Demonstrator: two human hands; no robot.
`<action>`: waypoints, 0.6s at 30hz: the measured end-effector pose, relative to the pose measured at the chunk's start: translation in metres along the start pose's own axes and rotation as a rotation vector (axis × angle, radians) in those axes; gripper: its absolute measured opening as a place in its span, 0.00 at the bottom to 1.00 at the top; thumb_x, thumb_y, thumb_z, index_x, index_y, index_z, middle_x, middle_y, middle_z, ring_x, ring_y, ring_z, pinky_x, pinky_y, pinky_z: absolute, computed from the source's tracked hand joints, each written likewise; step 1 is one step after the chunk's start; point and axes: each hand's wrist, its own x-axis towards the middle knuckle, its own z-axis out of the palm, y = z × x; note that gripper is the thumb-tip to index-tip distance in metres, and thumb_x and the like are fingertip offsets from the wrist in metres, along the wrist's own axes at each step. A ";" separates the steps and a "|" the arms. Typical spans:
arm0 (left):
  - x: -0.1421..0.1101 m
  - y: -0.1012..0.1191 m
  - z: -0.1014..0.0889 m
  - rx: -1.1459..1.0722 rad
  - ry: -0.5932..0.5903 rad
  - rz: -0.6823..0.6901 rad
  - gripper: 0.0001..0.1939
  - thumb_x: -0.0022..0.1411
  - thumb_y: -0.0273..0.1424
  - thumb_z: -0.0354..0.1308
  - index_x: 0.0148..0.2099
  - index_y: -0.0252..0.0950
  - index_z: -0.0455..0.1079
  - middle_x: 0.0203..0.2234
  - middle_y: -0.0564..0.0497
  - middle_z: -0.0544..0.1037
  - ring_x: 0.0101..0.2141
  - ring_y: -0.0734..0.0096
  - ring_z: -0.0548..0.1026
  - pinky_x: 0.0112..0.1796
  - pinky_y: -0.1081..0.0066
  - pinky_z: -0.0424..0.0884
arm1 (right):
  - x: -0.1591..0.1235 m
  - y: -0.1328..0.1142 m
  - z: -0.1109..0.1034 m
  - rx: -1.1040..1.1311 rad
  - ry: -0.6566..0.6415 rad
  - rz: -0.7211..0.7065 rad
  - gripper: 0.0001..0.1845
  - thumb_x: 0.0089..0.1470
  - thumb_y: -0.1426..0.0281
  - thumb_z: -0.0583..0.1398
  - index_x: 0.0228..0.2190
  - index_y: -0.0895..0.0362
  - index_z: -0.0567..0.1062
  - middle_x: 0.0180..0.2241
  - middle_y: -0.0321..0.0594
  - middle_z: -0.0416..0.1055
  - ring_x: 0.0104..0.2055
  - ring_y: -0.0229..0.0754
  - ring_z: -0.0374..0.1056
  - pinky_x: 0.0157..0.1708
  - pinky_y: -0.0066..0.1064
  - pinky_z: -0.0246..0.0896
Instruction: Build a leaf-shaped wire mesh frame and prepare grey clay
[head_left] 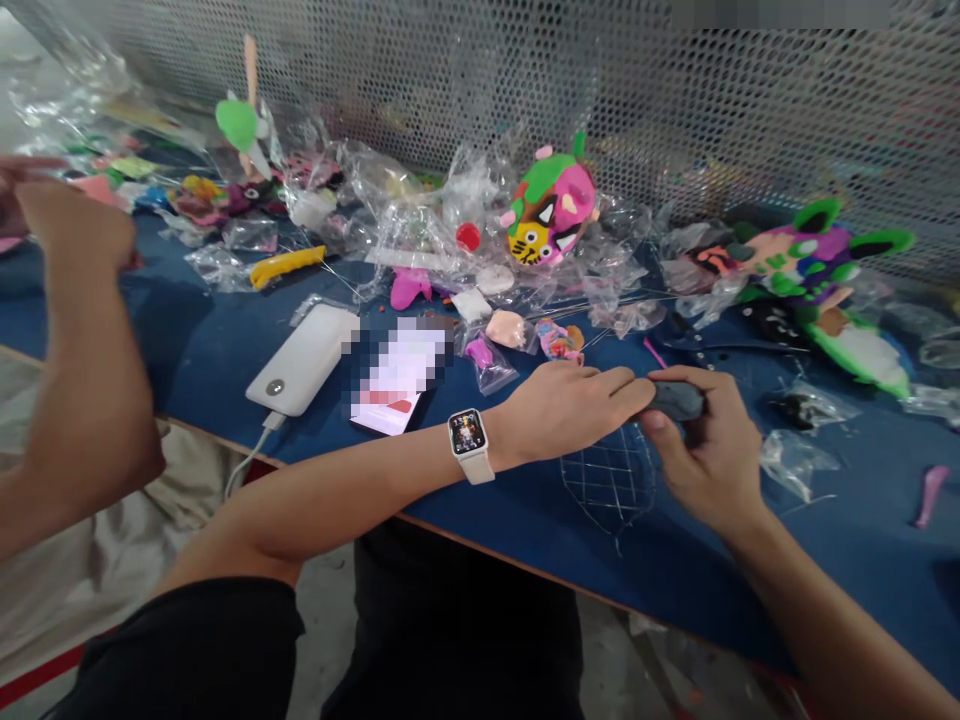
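Observation:
A dark grey lump of modelling clay (679, 400) is held just above the blue table. My right hand (716, 455) wraps its thumb and fingers around the lump from the right. From the left, my left hand (574, 405) pinches the lump's near end, its fingers pressed together and their tips partly hidden. Below both hands lies a leaf-shaped wire mesh (609, 480), its upper part covered by my left hand. Just beyond my left hand sits a blob of mixed-colour clay (561, 342), near a peach lump in plastic (507, 328) and a bagged magenta piece (480, 350).
A phone (394, 390) and a white power bank (304, 360) with a cable lie left. Behind are a yellow cutter (287, 267), a colourful clay figure (551, 207) and crumpled plastic. Another clay figure (817, 255) stands right. Another person's arm (82, 300) reaches in left.

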 end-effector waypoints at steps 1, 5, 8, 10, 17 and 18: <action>-0.001 0.000 0.001 -0.013 0.012 0.000 0.08 0.80 0.25 0.52 0.50 0.35 0.73 0.36 0.52 0.82 0.31 0.71 0.82 0.28 0.67 0.69 | 0.001 -0.001 -0.002 -0.014 -0.009 -0.003 0.15 0.66 0.53 0.66 0.50 0.45 0.76 0.42 0.41 0.79 0.38 0.49 0.77 0.34 0.42 0.72; -0.003 0.003 0.009 -0.114 0.023 -0.053 0.13 0.84 0.33 0.47 0.50 0.35 0.72 0.36 0.52 0.82 0.31 0.71 0.82 0.26 0.66 0.67 | 0.004 -0.003 -0.007 -0.068 0.038 -0.002 0.09 0.68 0.56 0.65 0.42 0.46 0.78 0.35 0.38 0.80 0.34 0.47 0.77 0.33 0.40 0.70; -0.003 0.008 0.014 -0.200 -0.026 -0.111 0.20 0.86 0.38 0.41 0.52 0.34 0.71 0.38 0.49 0.84 0.33 0.70 0.83 0.27 0.67 0.68 | 0.008 0.001 -0.008 -0.111 0.129 0.004 0.09 0.66 0.56 0.66 0.37 0.46 0.78 0.33 0.38 0.80 0.32 0.46 0.76 0.31 0.40 0.68; -0.003 0.012 0.015 -0.258 -0.061 -0.144 0.22 0.86 0.40 0.39 0.57 0.33 0.70 0.43 0.46 0.85 0.37 0.68 0.84 0.29 0.68 0.71 | 0.011 0.008 -0.008 -0.138 0.172 0.014 0.10 0.66 0.55 0.66 0.37 0.47 0.79 0.34 0.38 0.80 0.31 0.47 0.75 0.31 0.40 0.67; -0.002 0.017 0.009 -0.335 -0.064 -0.151 0.26 0.85 0.33 0.35 0.76 0.26 0.53 0.59 0.36 0.80 0.53 0.64 0.82 0.49 0.66 0.78 | 0.017 0.022 -0.014 -0.140 0.243 0.072 0.13 0.66 0.50 0.64 0.41 0.44 0.79 0.38 0.43 0.80 0.36 0.54 0.75 0.37 0.49 0.67; -0.001 0.015 0.008 -0.297 -0.061 -0.132 0.27 0.85 0.31 0.34 0.77 0.25 0.51 0.58 0.35 0.80 0.53 0.62 0.82 0.51 0.63 0.77 | 0.017 0.021 -0.013 -0.110 0.218 0.071 0.13 0.68 0.50 0.62 0.42 0.44 0.79 0.39 0.44 0.80 0.38 0.54 0.75 0.39 0.49 0.68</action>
